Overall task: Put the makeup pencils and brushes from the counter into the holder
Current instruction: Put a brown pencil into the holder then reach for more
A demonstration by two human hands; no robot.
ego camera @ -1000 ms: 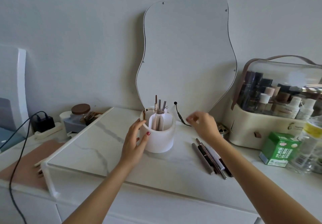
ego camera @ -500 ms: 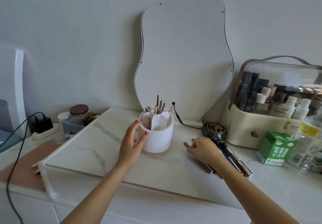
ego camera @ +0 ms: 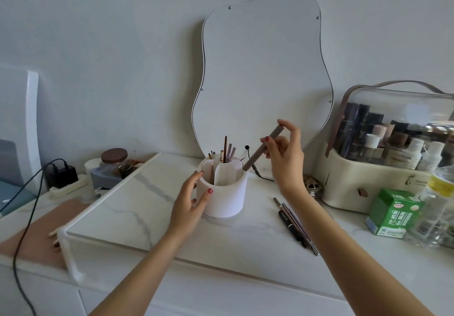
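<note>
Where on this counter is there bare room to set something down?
Bare marble lies left of the holder, up to the slab's white edge, and in front of it. Crowded: right of the loose pencils, by the green box and the cosmetics case.

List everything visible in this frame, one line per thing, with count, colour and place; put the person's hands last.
round divided plastic holder: one, white, centre of the marble counter, several pencils standing in it
loose makeup pencils: a few, dark and brown, lying on the counter right of the holder
wavy frameless mirror: one, leaning against the wall
clear-lidded cosmetics case: one, cream, far right, holding bottles
small cardboard box: one, green, before the case
brown-lidded jar: one, back left
plug and cable: one, black, far left
left hand: steadying the holder's side
right hand: grip on a taupe makeup pencil, tip entering the holder
</note>
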